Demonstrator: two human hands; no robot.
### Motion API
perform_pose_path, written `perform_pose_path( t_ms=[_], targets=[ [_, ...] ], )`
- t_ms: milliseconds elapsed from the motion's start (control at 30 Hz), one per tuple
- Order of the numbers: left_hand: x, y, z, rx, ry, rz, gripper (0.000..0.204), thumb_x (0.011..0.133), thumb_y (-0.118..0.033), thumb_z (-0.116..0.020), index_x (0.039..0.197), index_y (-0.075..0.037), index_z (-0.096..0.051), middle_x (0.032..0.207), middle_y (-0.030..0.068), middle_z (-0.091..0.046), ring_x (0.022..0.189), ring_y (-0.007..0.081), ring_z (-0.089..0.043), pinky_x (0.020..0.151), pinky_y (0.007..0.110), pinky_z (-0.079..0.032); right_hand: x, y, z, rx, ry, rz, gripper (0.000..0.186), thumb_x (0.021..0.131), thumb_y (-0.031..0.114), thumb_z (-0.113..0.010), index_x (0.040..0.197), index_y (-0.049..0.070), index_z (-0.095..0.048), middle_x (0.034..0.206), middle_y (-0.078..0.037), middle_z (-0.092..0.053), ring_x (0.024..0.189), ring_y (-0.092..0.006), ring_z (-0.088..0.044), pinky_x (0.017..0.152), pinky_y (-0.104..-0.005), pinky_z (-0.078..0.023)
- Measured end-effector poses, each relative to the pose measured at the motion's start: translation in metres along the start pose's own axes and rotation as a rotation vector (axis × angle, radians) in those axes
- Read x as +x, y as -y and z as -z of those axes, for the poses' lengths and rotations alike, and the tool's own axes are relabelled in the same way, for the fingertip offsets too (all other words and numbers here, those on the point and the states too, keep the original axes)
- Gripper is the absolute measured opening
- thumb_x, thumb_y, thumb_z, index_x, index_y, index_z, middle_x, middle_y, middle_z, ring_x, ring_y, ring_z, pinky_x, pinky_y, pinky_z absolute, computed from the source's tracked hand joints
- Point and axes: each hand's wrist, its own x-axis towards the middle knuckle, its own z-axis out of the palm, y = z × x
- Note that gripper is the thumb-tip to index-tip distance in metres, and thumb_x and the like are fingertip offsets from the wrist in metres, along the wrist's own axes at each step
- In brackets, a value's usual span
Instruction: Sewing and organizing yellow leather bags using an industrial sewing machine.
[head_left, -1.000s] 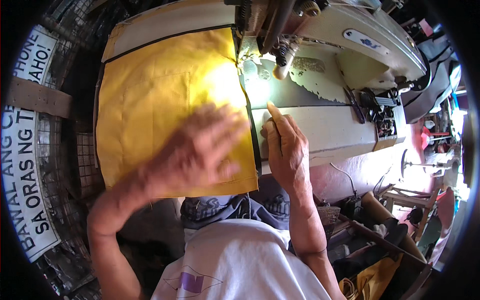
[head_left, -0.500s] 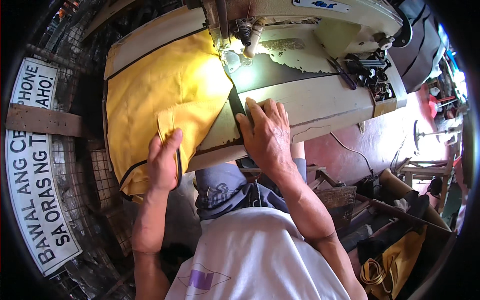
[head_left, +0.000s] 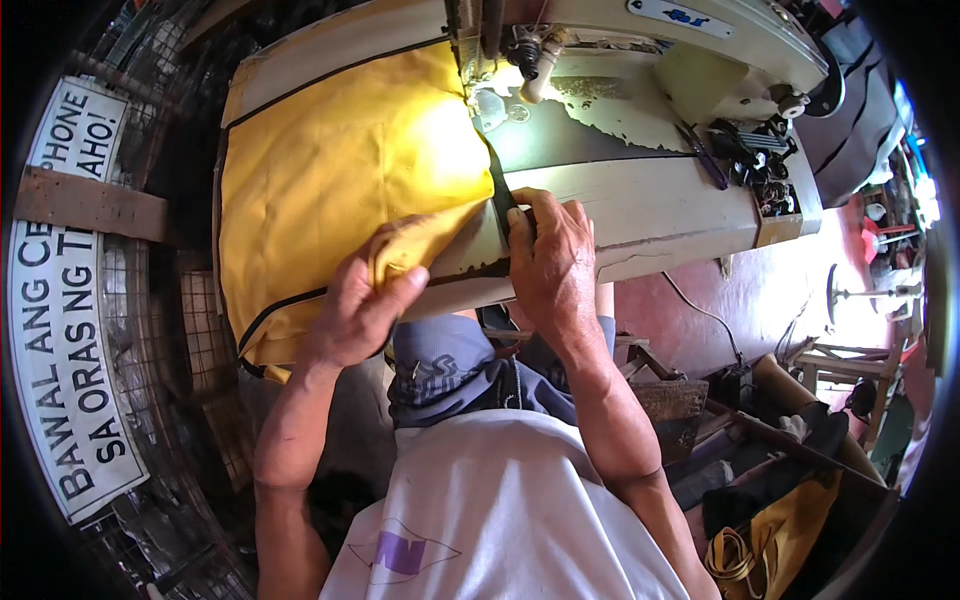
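The yellow fabric (head_left: 310,180) is spread over the left part of the pale sewing table (head_left: 660,205), and its right side is brightly lit beside the needle end of the sewing machine (head_left: 775,50). Its near right corner is folded up and gripped by the left hand (head_left: 360,310), the bunched cloth being pressed between thumb and fingers. The narrow black strip (head_left: 503,190), which is seen trailing from the fabric's right edge, is pinched by the right hand (head_left: 555,255) between thumb and bent fingers, near the table's front edge. Toward the table's right end, metal parts are kept in a small box (head_left: 772,232), and a dark slender tool (head_left: 710,162) is laid just beside it. At the far left, a white sign (head_left: 75,330) is crossed by a brown board (head_left: 95,205). At lower right, yellow cloth pieces (head_left: 795,530) are heaped
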Motion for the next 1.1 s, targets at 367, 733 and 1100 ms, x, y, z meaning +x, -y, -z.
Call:
perform_pose_path(
  t_ms=[367,733,1100],
  targets=[
    [0.009,-0.014,-0.027,0.862,0.179,-0.422,0.053,0.072,-0.010,-0.066,0.122,0.006,-0.057,0.135,0.0208,-0.057,0.118,0.0363,-0.053,0.108,0.044,-0.043,-0.014,0.007,0.015,-0.034,0.114,0.014,0.026,0.093,0.011,-0.058,0.116,0.002,-0.065,0.091,-0.016,-0.069,0.088,-0.0332,-0.059,0.082,-0.0444,-0.044],
    [0.009,-0.021,-0.041,1.182,0.280,-0.426,0.042,0.075,-0.023,-0.068,0.109,0.002,-0.062,0.133,0.0220,-0.058,0.110,0.0375,-0.054,0.099,0.045,-0.044,-0.015,0.002,0.014,-0.048,0.121,0.139,0.028,0.092,0.014,-0.061,0.118,0.004,-0.065,0.087,-0.010,-0.067,0.087,-0.0299,-0.059,0.077,-0.0414,-0.042],
    [0.076,0.011,0.003,1.042,0.064,-0.700,0.034,0.082,-0.018,-0.074,0.112,-0.002,-0.067,0.120,0.0160,-0.064,0.117,0.0325,-0.058,0.105,0.045,-0.044,-0.015,0.000,0.018,-0.162,0.176,0.243,0.035,0.086,0.010,-0.061,0.119,-0.002,-0.063,0.078,-0.008,-0.059,0.081,-0.0274,-0.056,0.073,-0.0399,-0.041]
  ],
)
